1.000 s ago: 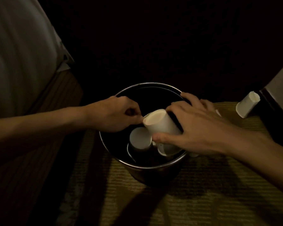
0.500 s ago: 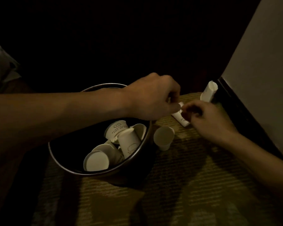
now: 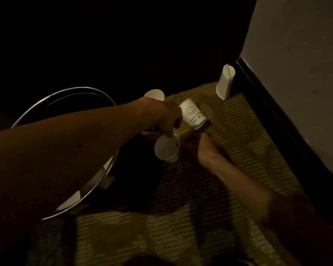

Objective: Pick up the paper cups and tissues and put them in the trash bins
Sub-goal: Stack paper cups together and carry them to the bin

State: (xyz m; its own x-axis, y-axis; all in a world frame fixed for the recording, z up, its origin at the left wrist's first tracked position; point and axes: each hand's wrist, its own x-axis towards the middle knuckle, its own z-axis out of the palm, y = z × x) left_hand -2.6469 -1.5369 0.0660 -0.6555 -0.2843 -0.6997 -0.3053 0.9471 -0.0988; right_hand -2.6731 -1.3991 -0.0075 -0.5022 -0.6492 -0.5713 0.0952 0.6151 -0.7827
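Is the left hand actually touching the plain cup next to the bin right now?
Touching. Head view: fingertips of the left hand pinch the rim of the plain cup, no gap.

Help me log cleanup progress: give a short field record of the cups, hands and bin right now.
bin: trash bin, metal rim, left of the hands, standing on the carpet
left hand: reaches past the bin; fingers pinch a plain cup outside the bin
right hand: low beside that cup, in shadow; grip unclear
smiley cup: on its side on the carpet
flattened cup: by the baseboard, far right
partly hidden cup: behind the left hand
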